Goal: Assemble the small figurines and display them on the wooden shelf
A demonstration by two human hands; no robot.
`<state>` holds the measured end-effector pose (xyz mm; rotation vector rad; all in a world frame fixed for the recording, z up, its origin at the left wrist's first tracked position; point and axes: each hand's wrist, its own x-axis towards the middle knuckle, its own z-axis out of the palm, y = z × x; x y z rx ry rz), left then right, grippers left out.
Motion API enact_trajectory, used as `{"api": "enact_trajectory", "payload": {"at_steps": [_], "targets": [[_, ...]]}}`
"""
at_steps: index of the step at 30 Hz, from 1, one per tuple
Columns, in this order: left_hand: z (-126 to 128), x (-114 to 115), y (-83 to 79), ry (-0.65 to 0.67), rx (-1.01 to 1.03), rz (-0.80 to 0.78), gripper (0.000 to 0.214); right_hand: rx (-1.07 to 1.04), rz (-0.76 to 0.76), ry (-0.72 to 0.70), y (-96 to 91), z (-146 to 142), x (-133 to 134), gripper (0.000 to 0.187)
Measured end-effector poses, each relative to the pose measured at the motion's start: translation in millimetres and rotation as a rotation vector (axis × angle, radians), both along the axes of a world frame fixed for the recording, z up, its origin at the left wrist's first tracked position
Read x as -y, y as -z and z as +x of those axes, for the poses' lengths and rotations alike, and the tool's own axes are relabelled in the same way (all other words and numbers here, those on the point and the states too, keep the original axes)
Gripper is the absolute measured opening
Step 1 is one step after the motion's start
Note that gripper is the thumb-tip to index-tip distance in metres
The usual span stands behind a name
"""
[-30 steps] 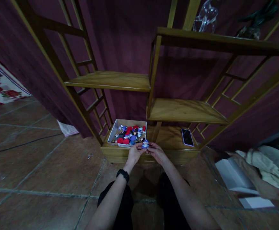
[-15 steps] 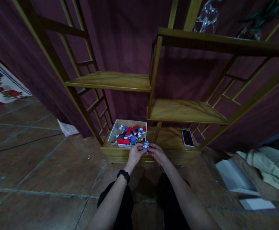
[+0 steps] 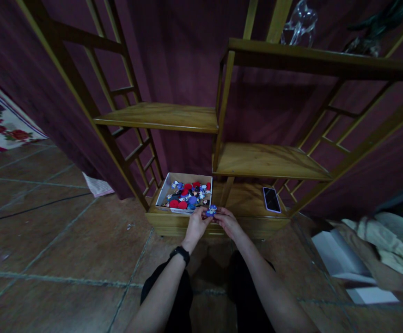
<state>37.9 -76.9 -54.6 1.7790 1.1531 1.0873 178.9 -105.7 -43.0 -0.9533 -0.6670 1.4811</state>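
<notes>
Small figure (image 3: 211, 211), blue-purple on top with white about the middle, seated on a purple base; tilted slightly. It sits between the 2 hands, just in front of the box (image 3: 191, 177), above the front edge of the low cabinet (image 3: 250, 201). Left hand (image 3: 196, 225): thumb and fingers pinched on the figure's left side. Right hand (image 3: 228, 221): fingers drawn together, tips at its right side, holding it too. Box: shallow, pale-walled, topless, on the cabinet's left part; holds a jumble of small figures and round pieces in red, blue, purple and black, with bits of white. Pieces overlap; count not readable. Phone (image 3: 271, 200), purple-edged, dark screen up, lies on the cabinet's right part. Figure's face and finer markings too small and dim to make out; fingers cover its sides. Clear ornament (image 3: 300, 25) on the upper shelf (image 3: 312, 54) runs off the top edge.
</notes>
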Motion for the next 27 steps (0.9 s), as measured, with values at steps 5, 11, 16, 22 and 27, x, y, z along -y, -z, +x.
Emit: {"api": "enact_trajectory", "payload": {"at_steps": [5,11,16,22,27], "targets": [[-1.0,2.4,-1.3,0.049,-0.075,0.075,0.029,0.021,0.004,0.012,2.2,0.5,-1.6,0.03],[-0.6,7.0,-8.4,0.081,-0.181,0.168,0.036,0.056,0.005,0.021,7.1,3.7,-5.7,0.03],[0.9,12.9,-16.6,0.101,-0.323,0.227,0.037,0.092,-0.001,0.014,10.7,7.0,-8.3,0.029],[1.3,16.4,-21.5,0.122,-0.505,0.253,0.04,0.098,-0.006,-0.009,6.6,8.7,-5.6,0.029],[1.6,18.6,-23.2,0.131,-0.612,0.296,0.044,0.095,-0.014,-0.008,5.2,10.3,-3.0,0.031]]}}
